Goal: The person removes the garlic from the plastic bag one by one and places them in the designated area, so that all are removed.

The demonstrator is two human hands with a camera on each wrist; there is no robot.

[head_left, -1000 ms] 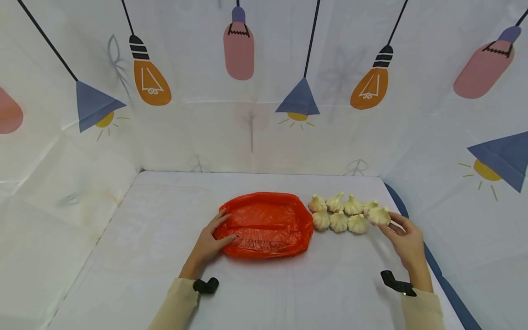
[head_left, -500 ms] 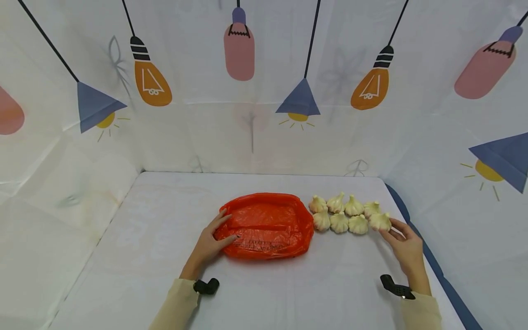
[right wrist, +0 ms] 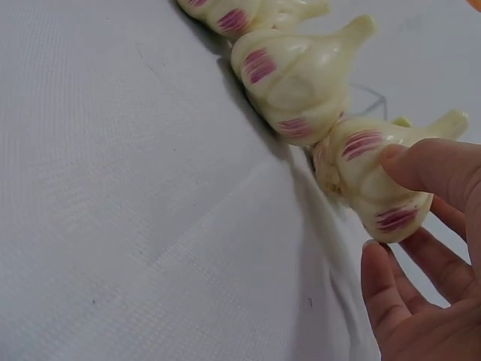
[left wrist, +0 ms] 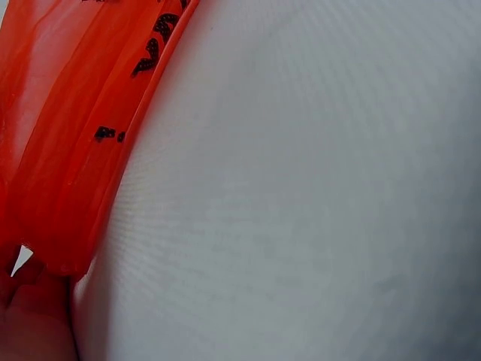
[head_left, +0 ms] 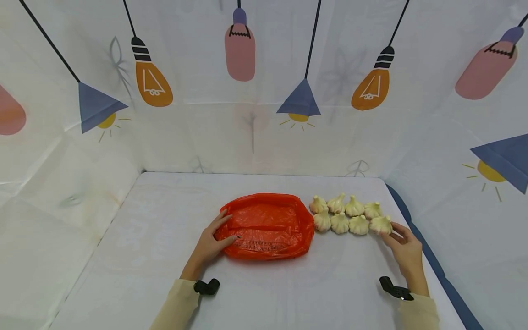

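Note:
A red plastic bag (head_left: 264,220) with dark print lies spread like a shallow tray in the middle of the table. My left hand (head_left: 208,243) rests at its left side, thumb and extended fingers spread over the rim. In the left wrist view, the bag's fold (left wrist: 83,173) covers part of that hand. To the right, pale garlic bulbs stand in two rows. My right hand (head_left: 404,247) pinches the rightmost front garlic bulb (head_left: 380,225) between thumb and fingers, close beside the bulb (head_left: 359,225) on its left. Purple streaks mark the bulbs in the right wrist view.
The white table (head_left: 288,293) ends at a back edge against a cloth wall (head_left: 198,128) printed with lamps. A blue band (head_left: 441,270) runs along the table's right side. Each wrist wears a black camera mount.
My right hand has lowered the garlic bulb slightly toward the front and left, into line with the front row. My left hand and the bag have stayed in place.

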